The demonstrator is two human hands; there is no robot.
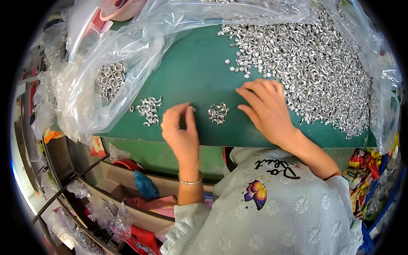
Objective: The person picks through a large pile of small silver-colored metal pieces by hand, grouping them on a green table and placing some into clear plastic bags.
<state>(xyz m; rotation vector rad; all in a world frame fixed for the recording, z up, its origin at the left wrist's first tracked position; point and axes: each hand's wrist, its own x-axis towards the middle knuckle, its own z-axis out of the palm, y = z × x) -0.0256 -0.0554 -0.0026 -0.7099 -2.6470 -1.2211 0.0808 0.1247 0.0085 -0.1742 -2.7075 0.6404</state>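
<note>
My left hand (180, 127) is over the green tabletop (187, 63), thumb and forefinger pinched together. A small silver metal piece (194, 109) shows at those fingertips; its exact shape is too small to tell. My right hand (270, 110) has its fingers apart and slightly bent, with nothing visible in it, beside the large heap of small curved silver metal pieces (314, 59). Between my hands lies a small cluster of curved silver pieces (218, 113). Left of my left hand is another small pile of these pieces (148, 109).
Clear plastic sheeting (144, 46) drapes over the table's left and far sides, around silver rings (111, 80). A pink basket (127, 9) stands at the far left. Below the table edge are brown compartments (148, 208) with bags. Colourful packets (361, 170) sit at lower right.
</note>
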